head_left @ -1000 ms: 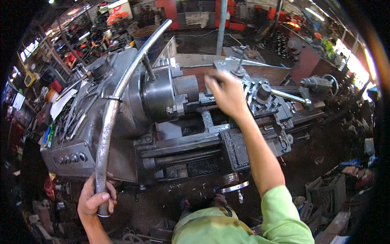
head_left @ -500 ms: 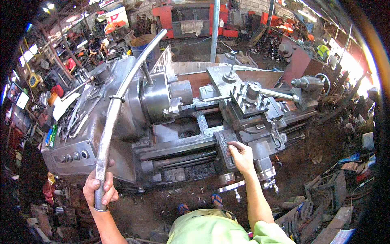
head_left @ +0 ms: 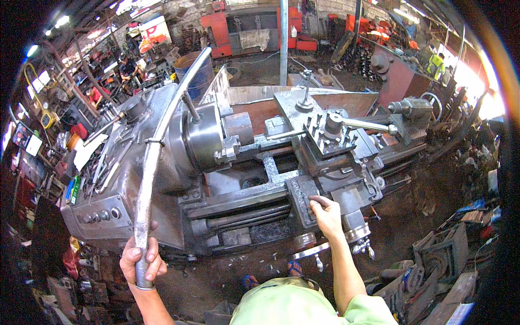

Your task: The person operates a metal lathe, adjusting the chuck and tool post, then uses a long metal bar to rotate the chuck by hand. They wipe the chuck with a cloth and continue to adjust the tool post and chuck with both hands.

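My left hand (head_left: 143, 262) is closed round the lower end of a long metal pipe (head_left: 157, 142). The pipe slants up past the lathe's headstock, its far end beyond the chuck (head_left: 201, 132). A chuck key (head_left: 190, 105) stands in the top of the chuck and meets the pipe's upper part. Jaws on the chuck surround a short round metal workpiece (head_left: 239, 128). My right hand (head_left: 326, 215) is at the dark flat top of the lathe carriage (head_left: 301, 196), its fingers bent together; whatever they pinch, if anything, is hidden.
A tool post (head_left: 332, 127) with a long handle sits right of the chuck. Loose tools and rods lie on the headstock (head_left: 116, 154). The tailstock (head_left: 409, 107) is far right, handwheels (head_left: 311, 250) project near me. A rusty drum (head_left: 194, 73) stands behind; people work far back.
The view has tilted a little. The pipe's far end has come slightly left and nearer, and my left hand, still holding it, has shifted slightly right. My right hand remains at the carriage.
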Action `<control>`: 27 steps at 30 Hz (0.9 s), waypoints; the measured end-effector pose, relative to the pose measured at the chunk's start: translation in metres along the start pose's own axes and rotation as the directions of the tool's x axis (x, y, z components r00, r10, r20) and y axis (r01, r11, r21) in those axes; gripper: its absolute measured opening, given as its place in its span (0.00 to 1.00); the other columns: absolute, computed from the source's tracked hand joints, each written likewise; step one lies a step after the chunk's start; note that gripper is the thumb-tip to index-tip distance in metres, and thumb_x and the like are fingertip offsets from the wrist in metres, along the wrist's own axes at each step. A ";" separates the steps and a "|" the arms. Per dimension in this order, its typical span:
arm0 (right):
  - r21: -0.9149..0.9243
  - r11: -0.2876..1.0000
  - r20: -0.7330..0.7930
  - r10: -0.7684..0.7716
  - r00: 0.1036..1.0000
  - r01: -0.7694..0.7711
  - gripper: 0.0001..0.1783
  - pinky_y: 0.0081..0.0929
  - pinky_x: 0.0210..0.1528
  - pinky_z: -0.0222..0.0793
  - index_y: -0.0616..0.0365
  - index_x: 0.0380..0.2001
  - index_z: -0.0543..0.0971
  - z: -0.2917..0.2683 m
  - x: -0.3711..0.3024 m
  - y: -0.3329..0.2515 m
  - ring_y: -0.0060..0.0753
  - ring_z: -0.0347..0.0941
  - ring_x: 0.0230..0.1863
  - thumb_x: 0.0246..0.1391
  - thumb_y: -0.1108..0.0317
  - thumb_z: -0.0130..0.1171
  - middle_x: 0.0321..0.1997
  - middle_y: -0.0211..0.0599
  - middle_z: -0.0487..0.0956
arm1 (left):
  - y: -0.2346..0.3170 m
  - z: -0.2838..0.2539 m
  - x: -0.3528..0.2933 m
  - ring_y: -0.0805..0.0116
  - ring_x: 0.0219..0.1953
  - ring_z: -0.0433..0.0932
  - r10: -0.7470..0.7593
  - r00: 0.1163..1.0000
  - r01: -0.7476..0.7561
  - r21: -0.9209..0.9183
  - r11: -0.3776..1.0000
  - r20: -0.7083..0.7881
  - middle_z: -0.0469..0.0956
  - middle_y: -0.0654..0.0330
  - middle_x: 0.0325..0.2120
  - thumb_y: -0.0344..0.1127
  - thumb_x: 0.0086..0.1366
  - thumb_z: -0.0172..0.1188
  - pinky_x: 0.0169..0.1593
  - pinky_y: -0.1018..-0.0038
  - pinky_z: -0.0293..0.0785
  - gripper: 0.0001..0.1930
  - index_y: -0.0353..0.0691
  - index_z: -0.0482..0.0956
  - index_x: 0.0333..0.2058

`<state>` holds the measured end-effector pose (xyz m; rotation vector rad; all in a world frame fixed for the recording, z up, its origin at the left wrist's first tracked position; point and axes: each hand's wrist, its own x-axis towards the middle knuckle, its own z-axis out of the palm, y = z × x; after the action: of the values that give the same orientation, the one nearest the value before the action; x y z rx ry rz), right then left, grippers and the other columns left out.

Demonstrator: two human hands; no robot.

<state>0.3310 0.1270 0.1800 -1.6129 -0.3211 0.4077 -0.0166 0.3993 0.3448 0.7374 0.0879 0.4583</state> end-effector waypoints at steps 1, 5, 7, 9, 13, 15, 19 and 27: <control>-0.017 1.000 -0.002 -0.019 1.000 0.019 0.13 0.20 0.36 0.72 0.68 0.43 0.81 0.002 0.000 0.002 0.19 0.76 0.31 0.57 0.71 0.58 0.33 0.34 0.82 | -0.005 0.003 -0.001 0.65 0.09 0.70 -0.020 0.999 0.023 0.062 0.998 -0.047 0.71 0.54 0.23 0.33 0.60 0.55 0.18 0.64 0.69 0.36 0.25 0.52 0.64; -0.027 0.999 -0.011 -0.019 1.000 0.019 0.14 0.20 0.36 0.72 0.68 0.44 0.81 0.003 0.000 0.009 0.20 0.76 0.31 0.57 0.71 0.59 0.34 0.35 0.82 | -0.024 0.008 -0.001 0.66 0.10 0.71 0.008 0.997 0.000 0.106 0.994 -0.074 0.71 0.55 0.22 0.33 0.59 0.57 0.16 0.68 0.64 0.37 0.28 0.54 0.64; -0.006 1.000 -0.011 -0.013 1.000 0.013 0.14 0.20 0.36 0.72 0.67 0.44 0.81 0.001 -0.001 0.012 0.19 0.76 0.31 0.57 0.71 0.59 0.34 0.35 0.83 | -0.027 0.011 0.001 0.67 0.10 0.70 0.014 0.998 -0.007 0.100 0.995 -0.069 0.71 0.55 0.23 0.34 0.60 0.56 0.16 0.68 0.64 0.36 0.28 0.53 0.65; -0.012 0.999 -0.027 -0.038 0.999 0.038 0.14 0.19 0.35 0.71 0.66 0.44 0.81 0.000 -0.003 0.014 0.19 0.75 0.31 0.57 0.71 0.59 0.34 0.33 0.82 | -0.028 0.016 0.001 0.68 0.10 0.70 0.030 0.999 -0.029 0.038 0.999 -0.028 0.71 0.55 0.24 0.34 0.62 0.54 0.17 0.67 0.66 0.36 0.29 0.51 0.65; -0.044 0.998 -0.023 -0.046 0.999 0.045 0.14 0.19 0.33 0.70 0.67 0.44 0.81 0.000 -0.007 0.019 0.18 0.75 0.31 0.57 0.71 0.59 0.32 0.32 0.82 | -0.043 0.023 0.001 0.67 0.10 0.71 0.012 0.998 -0.002 0.153 0.988 -0.066 0.72 0.56 0.24 0.34 0.63 0.54 0.19 0.65 0.71 0.35 0.30 0.51 0.66; -0.022 1.000 0.005 0.006 1.000 -0.006 0.14 0.19 0.33 0.70 0.67 0.43 0.82 0.000 -0.008 0.021 0.18 0.74 0.30 0.56 0.70 0.60 0.30 0.32 0.82 | -0.049 0.023 0.002 0.67 0.10 0.71 0.039 0.997 -0.031 0.115 0.993 -0.061 0.72 0.56 0.24 0.33 0.63 0.54 0.20 0.64 0.74 0.35 0.30 0.52 0.65; -0.063 0.997 -0.024 -0.042 0.999 0.041 0.14 0.20 0.33 0.70 0.68 0.42 0.82 -0.001 -0.010 0.023 0.19 0.74 0.29 0.55 0.69 0.60 0.29 0.33 0.82 | -0.048 0.022 0.003 0.67 0.11 0.71 0.039 0.998 -0.034 0.100 0.994 -0.051 0.72 0.56 0.24 0.32 0.62 0.55 0.21 0.62 0.75 0.35 0.30 0.52 0.65; -0.020 1.000 0.020 -0.009 1.000 0.010 0.15 0.20 0.33 0.70 0.68 0.42 0.81 0.002 -0.017 0.027 0.19 0.74 0.29 0.56 0.68 0.60 0.29 0.33 0.82 | -0.086 0.061 0.009 0.66 0.12 0.73 0.093 0.979 -0.058 0.187 0.981 -0.184 0.73 0.57 0.25 0.33 0.62 0.56 0.21 0.65 0.75 0.33 0.34 0.56 0.64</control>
<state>0.3140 0.1186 0.1538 -1.6276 -0.3491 0.4151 0.0383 0.3093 0.3334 0.8753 0.2864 0.5994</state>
